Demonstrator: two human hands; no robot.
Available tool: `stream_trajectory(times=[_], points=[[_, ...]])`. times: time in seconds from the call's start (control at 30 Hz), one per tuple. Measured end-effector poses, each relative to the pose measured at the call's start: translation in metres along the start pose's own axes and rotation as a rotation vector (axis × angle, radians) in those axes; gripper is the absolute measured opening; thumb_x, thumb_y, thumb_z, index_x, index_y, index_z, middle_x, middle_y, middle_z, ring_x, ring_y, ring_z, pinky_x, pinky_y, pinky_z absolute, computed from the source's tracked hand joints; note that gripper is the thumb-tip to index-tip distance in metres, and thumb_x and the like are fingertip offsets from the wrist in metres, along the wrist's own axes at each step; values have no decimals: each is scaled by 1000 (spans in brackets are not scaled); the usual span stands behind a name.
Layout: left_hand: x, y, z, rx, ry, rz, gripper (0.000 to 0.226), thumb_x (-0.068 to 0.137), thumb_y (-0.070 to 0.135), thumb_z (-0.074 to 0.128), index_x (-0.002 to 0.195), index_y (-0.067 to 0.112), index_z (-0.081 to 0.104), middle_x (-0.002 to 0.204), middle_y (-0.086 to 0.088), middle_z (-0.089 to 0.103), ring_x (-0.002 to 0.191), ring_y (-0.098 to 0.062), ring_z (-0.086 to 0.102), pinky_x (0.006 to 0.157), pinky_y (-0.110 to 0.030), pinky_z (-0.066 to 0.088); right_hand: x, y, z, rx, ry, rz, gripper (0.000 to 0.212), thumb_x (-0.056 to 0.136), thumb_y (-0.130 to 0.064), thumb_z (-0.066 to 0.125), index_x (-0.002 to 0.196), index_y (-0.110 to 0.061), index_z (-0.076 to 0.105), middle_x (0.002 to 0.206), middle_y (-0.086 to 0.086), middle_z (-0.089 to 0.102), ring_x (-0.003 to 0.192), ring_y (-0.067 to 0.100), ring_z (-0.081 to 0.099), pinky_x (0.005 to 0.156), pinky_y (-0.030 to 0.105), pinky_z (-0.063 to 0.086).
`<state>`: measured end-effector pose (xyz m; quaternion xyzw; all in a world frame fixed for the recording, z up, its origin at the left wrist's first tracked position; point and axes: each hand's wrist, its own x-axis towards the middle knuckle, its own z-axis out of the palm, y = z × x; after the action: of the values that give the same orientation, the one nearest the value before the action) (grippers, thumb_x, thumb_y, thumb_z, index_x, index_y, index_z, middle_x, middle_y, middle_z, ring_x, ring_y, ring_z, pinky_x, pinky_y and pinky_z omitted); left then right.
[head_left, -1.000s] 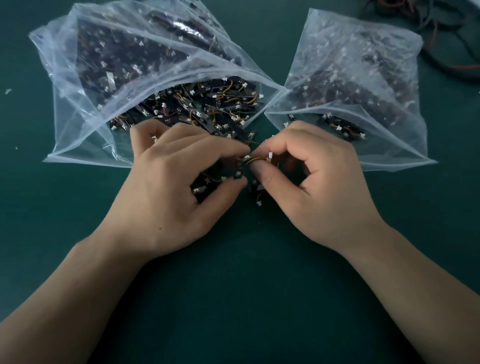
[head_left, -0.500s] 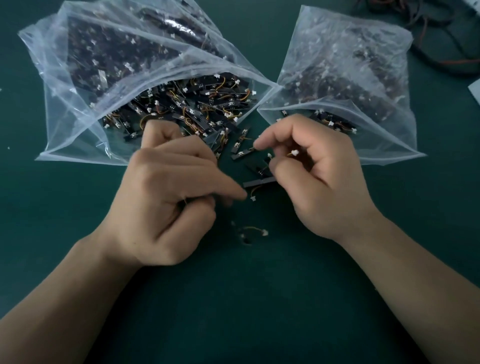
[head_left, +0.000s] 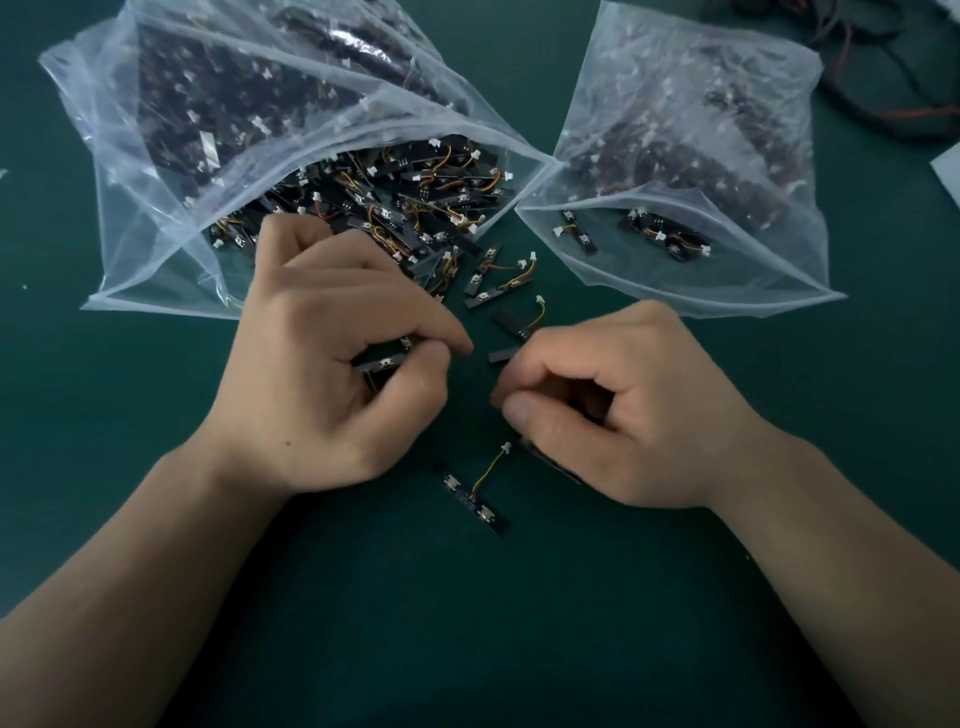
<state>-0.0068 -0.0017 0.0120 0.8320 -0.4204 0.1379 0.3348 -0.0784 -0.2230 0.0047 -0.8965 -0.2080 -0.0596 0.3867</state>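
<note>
Near centre of the dark green counter (head_left: 467, 623), left hand (head_left: 322, 374) had its grip clamped on a small black strip circuit board (head_left: 382, 366) with a silver push switch on top. Thumb and curled fingers were round it, and the board was mostly hidden in the palm.

Right hand (head_left: 623, 410) sat just right of it, hands close but apart. Fingers were curled in with the thumb pressed on the index finger. A dark strip (head_left: 550, 460) poked out under the thumb, and I could not tell whether that grip actually held it.

Just near of both hands, one loose black board with yellow wire and white plug (head_left: 475, 501) lay flat on the counter, touching neither hand.

Far left: large clear plastic zip bag (head_left: 135, 249), mouth open toward the hands, packed with the same boards, and the left hand's knuckles were at its mouth. Far right: smaller clear plastic zip bag (head_left: 779, 270), also open, with a few boards visible at its mouth. A handful of spilled boards (head_left: 498, 280) lay between the bag mouths, just far of the fingertips.

Far right corner: black and red cables (head_left: 883, 104). White sheet edge (head_left: 948, 171) at the right border.
</note>
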Motion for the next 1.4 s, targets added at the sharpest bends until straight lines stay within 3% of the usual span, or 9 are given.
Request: stream_trajectory(times=[0.3,0.47,0.67,0.8,1.0,1.17,1.23,1.33,1.4], points=[[-1,9,5,29,-320,132,36,77,57,80,60,27,70,60,15,57,74,-18,54,88,-49,27,-6,0,-2,77,121,69,31,99,-27,58,75,-12,69,53,-8,55,46,16,51,46,21,34],[2,12,2,15,-398,89,31,73,56,83,62,29,70,63,15,58,80,-17,54,88,-47,24,-21,-6,-3,-162,-50,34,28,86,-54,72,87,-26,70,58,-14,49,52,5,47,50,26,42],[1,15,8,26,-345,87,17,74,27,76,60,27,65,63,13,58,79,-17,56,88,-49,26,-21,-1,-2,-148,-2,26,3,87,-23,77,87,-24,74,75,-28,52,65,-9,49,61,14,36],[0,11,7,-71,-258,19,16,72,22,79,62,26,66,64,15,62,79,-15,58,90,-44,25,-20,4,-1,-115,-43,-50,6,91,-15,77,92,-21,78,90,-14,69,82,9,63,70,36,52],[0,12,6,-115,-240,37,15,73,25,76,60,25,70,62,19,61,76,-13,57,91,-48,26,-21,9,-3,-173,-58,-162,22,87,-3,75,84,-24,81,97,-18,77,93,6,61,80,36,46],[2,10,4,-115,37,-81,24,86,23,56,73,20,76,76,21,64,83,-18,63,87,-71,37,-22,10,-5,-118,-13,-95,12,87,-10,79,92,-20,77,108,-8,70,103,12,63,92,34,48],[2,7,4,-85,53,-108,24,86,20,56,72,20,76,76,23,63,83,-16,63,89,-72,37,-22,7,-6,-117,19,-37,10,88,-14,79,97,-17,75,104,-6,66,99,15,62,88,34,50],[-1,4,4,-23,-6,-66,19,80,18,65,63,21,71,70,22,61,83,-16,60,98,-51,28,-24,5,-9,-89,42,35,15,87,-6,65,97,-14,72,91,-9,61,80,12,59,70,30,47],[0,6,4,23,-95,-1,27,79,29,74,55,23,64,63,21,56,84,-18,55,93,-47,21,-25,3,-11,-76,31,76,10,90,-16,60,94,-17,69,83,-17,56,72,11,56,63,27,41]])
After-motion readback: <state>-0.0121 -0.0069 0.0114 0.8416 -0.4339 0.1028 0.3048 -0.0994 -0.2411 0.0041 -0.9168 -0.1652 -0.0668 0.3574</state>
